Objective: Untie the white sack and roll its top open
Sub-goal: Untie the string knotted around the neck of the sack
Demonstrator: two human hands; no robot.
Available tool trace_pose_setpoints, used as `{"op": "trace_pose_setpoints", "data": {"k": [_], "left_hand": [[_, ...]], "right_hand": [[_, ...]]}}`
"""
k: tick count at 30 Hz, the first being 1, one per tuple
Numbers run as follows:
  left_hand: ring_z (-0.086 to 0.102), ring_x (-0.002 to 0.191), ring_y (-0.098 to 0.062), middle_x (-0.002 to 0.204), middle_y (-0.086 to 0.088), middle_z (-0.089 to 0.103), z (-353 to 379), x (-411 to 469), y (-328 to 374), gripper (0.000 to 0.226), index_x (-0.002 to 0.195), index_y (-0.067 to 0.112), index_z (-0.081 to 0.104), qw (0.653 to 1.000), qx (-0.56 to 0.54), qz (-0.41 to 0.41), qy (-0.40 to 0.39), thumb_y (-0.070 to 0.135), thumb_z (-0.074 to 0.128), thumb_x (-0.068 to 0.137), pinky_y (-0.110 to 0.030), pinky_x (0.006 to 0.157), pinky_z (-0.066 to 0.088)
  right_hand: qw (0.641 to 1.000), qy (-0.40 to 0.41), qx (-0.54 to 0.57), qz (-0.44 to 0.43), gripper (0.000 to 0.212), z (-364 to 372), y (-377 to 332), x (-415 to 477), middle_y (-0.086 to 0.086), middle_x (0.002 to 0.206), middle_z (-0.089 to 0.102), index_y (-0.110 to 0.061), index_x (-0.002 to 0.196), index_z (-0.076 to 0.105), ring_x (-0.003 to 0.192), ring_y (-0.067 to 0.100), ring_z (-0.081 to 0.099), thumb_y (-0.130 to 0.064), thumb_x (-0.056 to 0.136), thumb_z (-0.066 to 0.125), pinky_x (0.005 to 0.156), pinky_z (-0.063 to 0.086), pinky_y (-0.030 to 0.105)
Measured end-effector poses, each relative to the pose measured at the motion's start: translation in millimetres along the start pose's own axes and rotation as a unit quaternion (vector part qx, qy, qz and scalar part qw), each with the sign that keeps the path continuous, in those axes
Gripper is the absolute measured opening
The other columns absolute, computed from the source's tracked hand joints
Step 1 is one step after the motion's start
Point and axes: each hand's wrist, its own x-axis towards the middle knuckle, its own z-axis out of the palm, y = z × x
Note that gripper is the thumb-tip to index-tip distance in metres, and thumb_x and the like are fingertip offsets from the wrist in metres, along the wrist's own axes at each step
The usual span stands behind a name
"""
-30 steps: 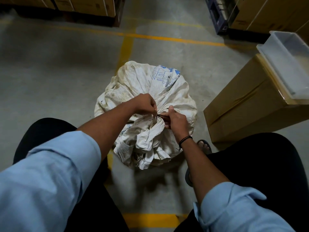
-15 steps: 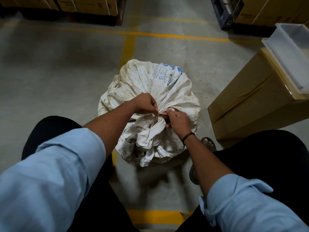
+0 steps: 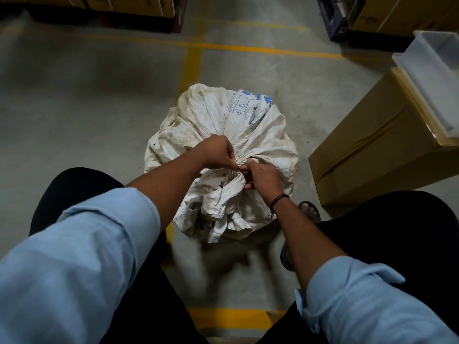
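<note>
A dirty white woven sack (image 3: 213, 120) with blue print stands on the concrete floor between my knees. Its top is bunched into a tight neck, and the loose cloth above the neck flops toward me. My left hand (image 3: 218, 152) pinches the dark tie (image 3: 241, 168) at the neck from the left. My right hand (image 3: 263, 176) grips the same tie and neck from the right, a black band on its wrist. The knot itself is mostly hidden by my fingers.
A brown cardboard box (image 3: 372, 150) lies to the right with a white plastic tray (image 3: 432, 78) on it. More boxes (image 3: 124, 6) on pallets line the far edge. Yellow lines (image 3: 193, 63) cross the floor. My sandalled foot (image 3: 308, 209) rests beside the sack.
The fingers of both hands have drawn closer together at the tie. The view has shifted slightly, and the sack stays tied.
</note>
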Motion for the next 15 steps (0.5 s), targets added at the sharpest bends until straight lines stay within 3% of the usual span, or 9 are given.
{"op": "trace_pose_setpoints", "data": {"k": [4, 9, 12, 15], "left_hand": [[0.067, 0.071, -0.016, 0.07, -0.002, 0.074, 3.1, -1.1, 3.6, 0.022, 0.074, 0.018, 0.078, 1.0, 0.022, -0.006, 0.017, 0.039, 0.084, 0.072, -0.03, 0.065, 0.051], [0.067, 0.065, -0.021, 0.065, -0.006, 0.072, 7.4, -0.8, 8.1, 0.051, 0.066, 0.012, 0.076, 0.997, 0.072, -0.003, 0.03, 0.063, 0.079, 0.073, -0.033, 0.062, 0.053], [0.067, 0.071, -0.026, 0.073, -0.009, 0.07, 8.8, -3.3, 9.7, 0.049, 0.068, 0.011, 0.075, 0.993, 0.115, 0.013, 0.034, 0.059, 0.075, 0.075, -0.036, 0.065, 0.056], [0.066, 0.083, -0.03, 0.09, -0.011, 0.066, 8.3, -5.8, 10.3, 0.038, 0.075, 0.009, 0.073, 0.991, 0.125, 0.038, 0.031, 0.047, 0.072, 0.076, -0.035, 0.07, 0.053]], "right_hand": [[1.0, 0.007, 0.001, -0.003, 0.032, 0.8, 1.4, 1.1, 0.008, 0.094, 0.079, -0.02, 0.079, 0.078, 0.095, 0.03, 0.074, -0.028, 0.101, 0.056, 0.059, 0.06, 0.032], [0.999, 0.013, -0.034, -0.03, 0.042, 4.9, 5.4, -0.4, 0.005, 0.096, 0.079, -0.031, 0.077, 0.081, 0.084, 0.03, 0.073, -0.035, 0.104, 0.048, 0.064, 0.059, 0.039], [0.998, 0.005, -0.042, -0.042, 0.04, 8.0, 7.0, -1.6, 0.003, 0.098, 0.078, -0.023, 0.09, 0.08, 0.081, 0.021, 0.07, -0.036, 0.106, 0.045, 0.064, 0.058, 0.039], [0.998, 0.004, -0.053, -0.045, 0.04, 8.6, 7.3, -1.5, 0.001, 0.088, 0.076, -0.021, 0.096, 0.079, 0.079, 0.02, 0.068, -0.036, 0.106, 0.044, 0.062, 0.058, 0.037]]}}
